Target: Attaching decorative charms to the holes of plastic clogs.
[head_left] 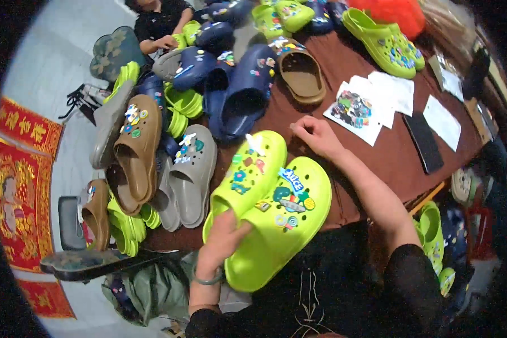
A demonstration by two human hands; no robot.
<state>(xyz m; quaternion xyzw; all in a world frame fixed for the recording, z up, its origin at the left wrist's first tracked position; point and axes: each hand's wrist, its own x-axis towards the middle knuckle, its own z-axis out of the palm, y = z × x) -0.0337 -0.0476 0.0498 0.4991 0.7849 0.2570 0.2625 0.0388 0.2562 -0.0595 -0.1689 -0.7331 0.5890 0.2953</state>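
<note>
My left hand (222,239) grips a pair of lime-green clogs (276,208) by their heel ends; both are decorated with small colourful charms. They rest on the near edge of a brown table (388,152). My right hand (315,135) lies on the table just beyond the clogs' toes, fingers loosely curled, holding nothing I can see. A white sheet with several loose charms (352,110) lies a little past that hand.
Grey (191,174), brown (132,149) and navy clogs (239,93) crowd the table's left and far side. More lime-green clogs (386,42) sit at the back right. A black phone (423,142) and white papers (442,121) lie right. Another person (158,22) sits at the far end.
</note>
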